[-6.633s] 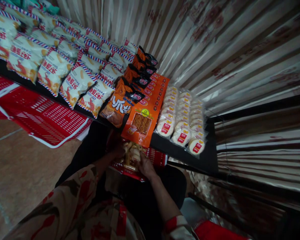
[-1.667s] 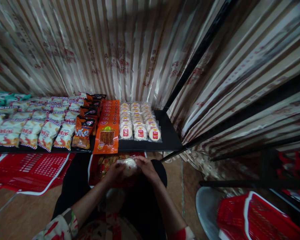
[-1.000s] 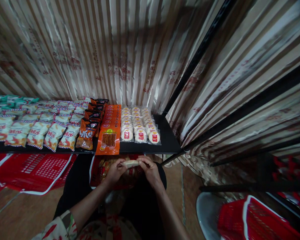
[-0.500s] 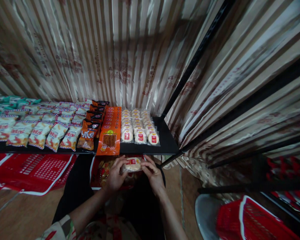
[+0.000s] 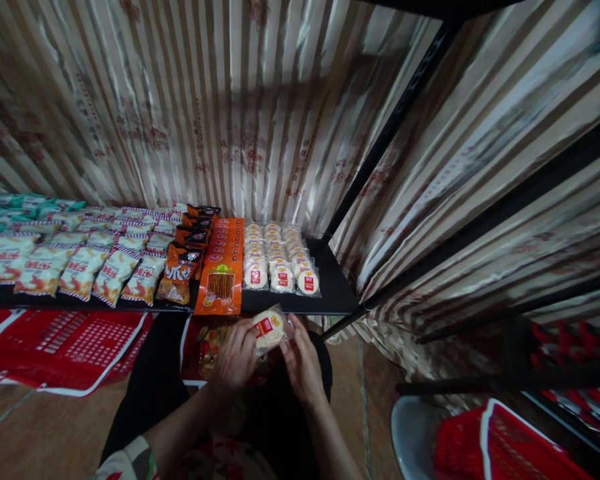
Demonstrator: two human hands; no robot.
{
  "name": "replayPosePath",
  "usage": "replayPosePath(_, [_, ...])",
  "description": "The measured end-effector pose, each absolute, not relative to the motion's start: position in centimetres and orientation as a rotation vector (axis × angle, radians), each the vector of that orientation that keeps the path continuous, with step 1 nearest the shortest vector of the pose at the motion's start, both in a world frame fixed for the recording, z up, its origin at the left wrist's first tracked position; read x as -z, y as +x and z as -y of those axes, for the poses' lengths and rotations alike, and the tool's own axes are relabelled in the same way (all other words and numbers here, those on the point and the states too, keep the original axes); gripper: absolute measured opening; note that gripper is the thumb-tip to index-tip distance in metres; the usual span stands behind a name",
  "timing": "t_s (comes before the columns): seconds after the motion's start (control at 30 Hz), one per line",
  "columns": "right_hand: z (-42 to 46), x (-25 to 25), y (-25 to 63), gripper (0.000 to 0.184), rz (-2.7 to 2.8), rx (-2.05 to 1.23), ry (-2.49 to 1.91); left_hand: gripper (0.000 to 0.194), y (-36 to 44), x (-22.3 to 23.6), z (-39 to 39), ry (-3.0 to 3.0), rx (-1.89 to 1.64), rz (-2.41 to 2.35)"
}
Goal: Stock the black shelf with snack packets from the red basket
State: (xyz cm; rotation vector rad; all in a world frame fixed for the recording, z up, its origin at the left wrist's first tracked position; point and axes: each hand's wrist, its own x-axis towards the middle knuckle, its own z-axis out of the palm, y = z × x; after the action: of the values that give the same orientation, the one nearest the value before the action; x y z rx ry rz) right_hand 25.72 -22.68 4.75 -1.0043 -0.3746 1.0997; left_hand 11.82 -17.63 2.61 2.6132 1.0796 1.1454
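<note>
Between my two hands is a round white cracker pack (image 5: 269, 329) in clear wrapping with a red label, tilted with its face toward me. My left hand (image 5: 237, 353) is closed on its left side. The fingertips of my right hand (image 5: 301, 357) pinch the wrapper's right edge. Just beyond, on the black shelf (image 5: 325, 267), similar cracker packs (image 5: 282, 277) lie overlapping in three rows. To their left lies a flat orange snack packet (image 5: 221, 267). Under my hands is a red basket (image 5: 193, 353) holding wrapped items, partly hidden by my arms.
White snack bags (image 5: 83, 270) and orange-black bags (image 5: 179, 270) fill the shelf's left side. A red basket (image 5: 87, 347) lies below left. Another red basket (image 5: 520, 440) stands at lower right beside a grey stool-like surface (image 5: 413, 433). Black shelf posts (image 5: 380, 140) and a striped curtain (image 5: 260, 100) enclose the space.
The cracker pack has turned from nearly edge-on to showing its labelled face, tilted up at the right. My left hand has shifted slightly, its back now turned up more.
</note>
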Motion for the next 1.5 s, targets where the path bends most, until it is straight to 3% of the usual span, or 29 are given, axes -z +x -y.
replayPosePath(0.2, [22.9, -4.3, 23.7, 0.054, 0.501, -1.146, -1.073, 0.022, 12.6, -3.4, 17.8, 2.742, -1.095, -1.156])
replayPosePath(0.4, [22.7, -4.7, 23.8, 0.041, 0.481, -1.138, -1.201, 0.027, 13.3, -2.5, 17.4, 2.791, -1.075, -1.168])
replayPosePath(0.63, [21.2, -3.9, 25.9, 0.048, 0.421, -1.111, -1.154, 0.026, 13.7, -1.0, 17.1, 2.796, -1.043, -1.067])
replayPosePath(0.83, [18.8, -3.0, 27.4, 0.035, 0.459, -1.106, -1.171, 0.030, 14.1, -0.7, 16.5, 2.745, -0.971, -1.068])
replayPosePath(1.27, [10.8, -0.7, 28.2, 0.032, 0.647, -0.863, -1.389, 0.039, 14.9, -0.2, 11.7, 2.726, -0.806, -1.353])
replayPosePath(1.5, [9.7, -0.7, 28.6, 0.030, 0.983, -0.464, -1.830, 0.042, 15.5, 0.2, 10.4, 2.726, -0.743, -1.372])
